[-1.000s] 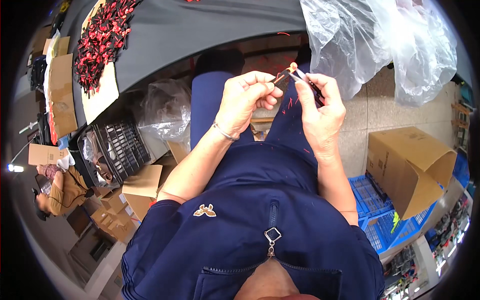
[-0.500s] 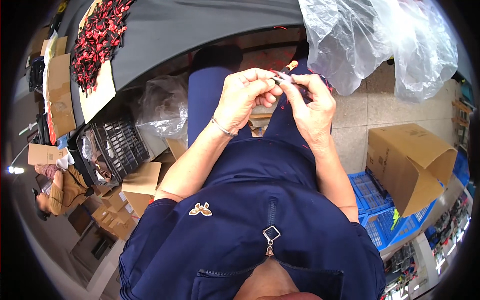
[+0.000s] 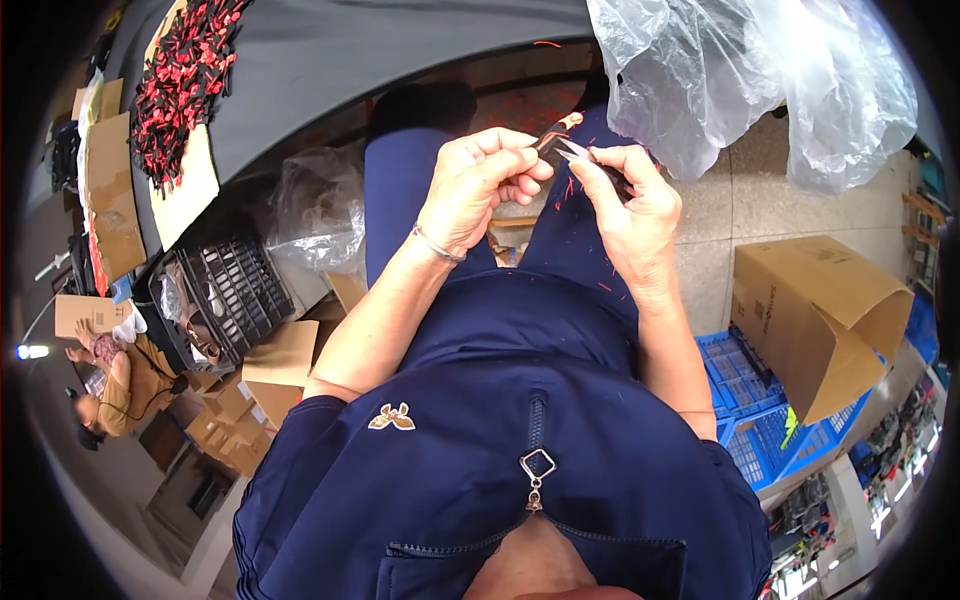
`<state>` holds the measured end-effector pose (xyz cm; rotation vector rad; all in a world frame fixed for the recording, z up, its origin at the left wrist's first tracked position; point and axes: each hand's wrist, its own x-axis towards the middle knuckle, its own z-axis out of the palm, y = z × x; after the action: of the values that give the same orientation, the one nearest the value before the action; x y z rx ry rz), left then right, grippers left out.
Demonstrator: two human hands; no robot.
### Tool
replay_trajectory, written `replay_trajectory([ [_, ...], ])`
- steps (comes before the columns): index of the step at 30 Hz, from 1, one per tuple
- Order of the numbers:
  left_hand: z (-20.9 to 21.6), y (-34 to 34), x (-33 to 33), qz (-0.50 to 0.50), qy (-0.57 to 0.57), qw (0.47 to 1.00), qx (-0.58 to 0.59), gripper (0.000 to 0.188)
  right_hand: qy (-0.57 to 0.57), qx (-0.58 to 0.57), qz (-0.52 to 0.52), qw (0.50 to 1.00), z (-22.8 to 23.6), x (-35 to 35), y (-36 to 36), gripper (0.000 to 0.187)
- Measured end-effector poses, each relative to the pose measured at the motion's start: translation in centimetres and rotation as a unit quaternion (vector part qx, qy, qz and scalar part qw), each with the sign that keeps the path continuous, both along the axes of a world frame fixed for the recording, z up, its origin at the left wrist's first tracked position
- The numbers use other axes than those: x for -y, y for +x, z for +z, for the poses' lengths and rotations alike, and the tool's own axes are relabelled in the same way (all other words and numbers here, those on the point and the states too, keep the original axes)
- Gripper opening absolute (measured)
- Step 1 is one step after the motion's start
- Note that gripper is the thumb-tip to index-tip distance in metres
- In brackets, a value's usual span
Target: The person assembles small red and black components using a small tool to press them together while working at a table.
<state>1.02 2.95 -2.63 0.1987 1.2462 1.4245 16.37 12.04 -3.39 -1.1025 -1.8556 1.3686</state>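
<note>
Above my lap, my left hand [image 3: 490, 180] pinches a small black strip with a red and pale orange end [image 3: 560, 127] between thumb and forefinger. The strip slants up and to the right from the fingertips. Facing it, my right hand [image 3: 630, 205] is closed around small thread snips [image 3: 575, 152], whose pointed metal blades show beyond the thumb, close to the strip. Most of the snips' grip is hidden in the palm. Red thread bits [image 3: 562, 190] lie scattered on my dark blue trousers.
A heap of black and red pieces [image 3: 190, 85] lies on the dark-covered table [image 3: 330, 50]. Clear plastic bags [image 3: 700, 80] hang at the right. An open carton [image 3: 800, 300] stands on blue crates [image 3: 740, 385]. At far left another person [image 3: 135, 375] handles a carton [image 3: 90, 315].
My right hand has drawn slightly right, and the snips' blades now show sharply, apart from my left fingertips. The strip in my left hand is more visible. The other person's arm has shifted.
</note>
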Motion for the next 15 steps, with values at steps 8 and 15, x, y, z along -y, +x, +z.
replay_trajectory([
  [8, -0.06, 0.07, -0.23, -0.013, -0.014, 0.999, -0.033, 0.013, 0.169, 0.063, 0.022, 0.983, -0.15, -0.06, -0.38, 0.018],
  [15, 0.11, 0.14, -0.05, -0.033, -0.010, 0.999, -0.015, 0.013, 0.260, 0.063, 0.043, 0.963, -0.05, -0.16, -0.02, 0.015],
])
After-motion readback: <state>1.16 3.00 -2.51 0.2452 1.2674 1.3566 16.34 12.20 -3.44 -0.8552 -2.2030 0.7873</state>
